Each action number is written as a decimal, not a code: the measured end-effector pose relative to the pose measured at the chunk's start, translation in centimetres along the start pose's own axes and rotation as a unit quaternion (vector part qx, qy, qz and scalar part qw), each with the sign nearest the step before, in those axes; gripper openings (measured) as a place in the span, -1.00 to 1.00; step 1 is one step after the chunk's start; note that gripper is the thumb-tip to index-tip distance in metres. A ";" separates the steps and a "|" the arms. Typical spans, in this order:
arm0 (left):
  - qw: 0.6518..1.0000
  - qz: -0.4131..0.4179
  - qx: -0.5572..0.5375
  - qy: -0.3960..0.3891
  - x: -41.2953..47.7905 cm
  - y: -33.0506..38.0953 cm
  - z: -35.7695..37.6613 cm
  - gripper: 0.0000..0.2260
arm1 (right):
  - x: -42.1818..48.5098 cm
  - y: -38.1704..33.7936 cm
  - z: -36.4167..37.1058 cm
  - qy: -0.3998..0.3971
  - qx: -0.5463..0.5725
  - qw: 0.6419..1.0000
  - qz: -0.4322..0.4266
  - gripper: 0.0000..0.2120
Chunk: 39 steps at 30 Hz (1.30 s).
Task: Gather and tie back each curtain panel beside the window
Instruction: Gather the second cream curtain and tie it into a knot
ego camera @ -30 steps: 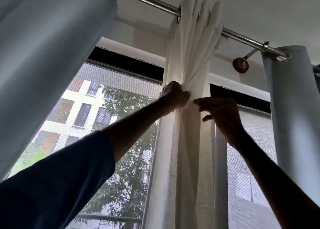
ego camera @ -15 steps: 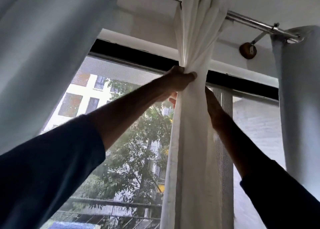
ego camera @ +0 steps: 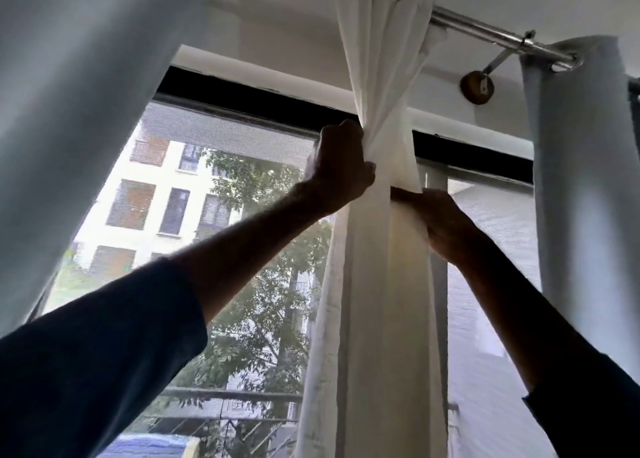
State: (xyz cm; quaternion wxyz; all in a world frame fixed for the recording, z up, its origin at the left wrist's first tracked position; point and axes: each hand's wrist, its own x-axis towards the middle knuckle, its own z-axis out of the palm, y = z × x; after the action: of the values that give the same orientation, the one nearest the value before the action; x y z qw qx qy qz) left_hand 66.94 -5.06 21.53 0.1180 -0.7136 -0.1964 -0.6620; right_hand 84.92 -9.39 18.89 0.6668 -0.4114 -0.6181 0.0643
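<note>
A white sheer curtain panel (ego camera: 384,284) hangs bunched from the metal rod (ego camera: 485,33) in the middle of the window. My left hand (ego camera: 341,166) grips the gathered fabric from the left, high up where it narrows. Just below and to the right, my right hand (ego camera: 440,218) holds the bundle's right edge, its fingers partly hidden behind the cloth. A band of the same white fabric crosses the bundle between the two hands. Whether it is knotted I cannot tell.
A pale grey-blue curtain (ego camera: 79,111) fills the upper left and another grey-blue curtain (ego camera: 585,187) hangs at the right. A round wooden rod bracket (ego camera: 477,87) sits on the wall. Behind are the black window frame (ego camera: 249,97), a mesh screen, trees and a building.
My right hand has come out from behind the bundle to its right edge, a little lower. My left hand keeps its grip on the gather. The camera has shifted slightly.
</note>
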 end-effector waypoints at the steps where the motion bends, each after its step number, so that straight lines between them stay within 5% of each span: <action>1: 1.000 0.005 0.007 0.009 -0.5 0.3 0.2 -0.64 | -0.3 -0.1 -0.3 0.011 -0.004 1.000 -0.006 -0.61; 8: 1.000 0.005 0.020 -0.016 -3.2 2.0 1.1 -0.55 | -2.3 -0.2 -1.6 0.104 -0.149 0.979 -0.092 -0.77; 13: 0.998 -0.023 0.015 -0.061 -6.0 2.3 1.2 -0.78 | -5.3 1.6 -0.5 0.106 -0.205 0.967 -0.106 -0.71; 23: 0.993 -0.004 0.032 -0.116 -15.8 1.0 5.2 -0.71 | -13.9 6.9 3.4 0.119 -0.161 0.980 -0.008 -0.58; 27: 0.993 -0.030 -0.005 -0.111 -21.2 0.1 5.7 -0.73 | -18.1 10.2 4.7 0.117 -0.148 0.981 0.036 -0.87; 29: 0.993 -0.049 -0.026 -0.107 -24.1 -0.2 6.3 -0.71 | -20.3 12.1 5.0 0.120 -0.164 0.978 0.049 -0.87; 39: 0.955 -0.155 -0.028 -0.252 -36.3 -1.4 8.2 -0.79 | -31.9 21.0 6.4 0.119 -0.268 0.951 0.101 -0.82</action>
State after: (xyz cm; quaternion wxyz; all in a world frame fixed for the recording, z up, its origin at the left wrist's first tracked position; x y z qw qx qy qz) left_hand 72.03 -4.76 -15.41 -0.0592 -0.8207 -0.3098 -0.4763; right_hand 80.90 -11.60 -19.55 0.5906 -0.6400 -0.4839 -0.0857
